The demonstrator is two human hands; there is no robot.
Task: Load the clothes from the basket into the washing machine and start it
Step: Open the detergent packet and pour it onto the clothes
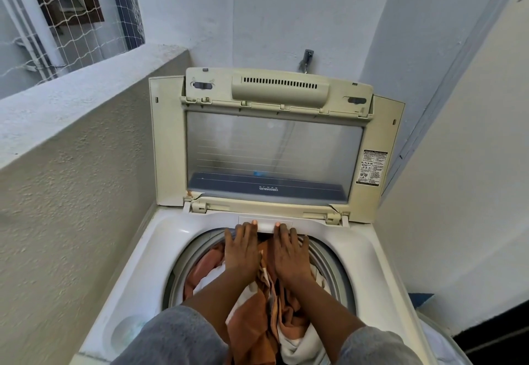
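A white top-loading washing machine [137,273] stands below me with its cream lid [274,147] folded up against the back wall. The round drum [183,258] is full of clothes [266,310] in orange-brown and white. My left hand [242,250] and my right hand [289,253] lie flat, palms down, on the clothes at the drum's far side. Their fingertips touch the white ledge under the lid hinge. The fingers are spread and grip nothing. The basket is out of view.
A rough waist-high wall [71,193] runs close along the machine's left side. White walls close in behind and on the right. A tap [306,59] sticks out of the back wall above the lid. Netting [74,29] covers the opening at upper left.
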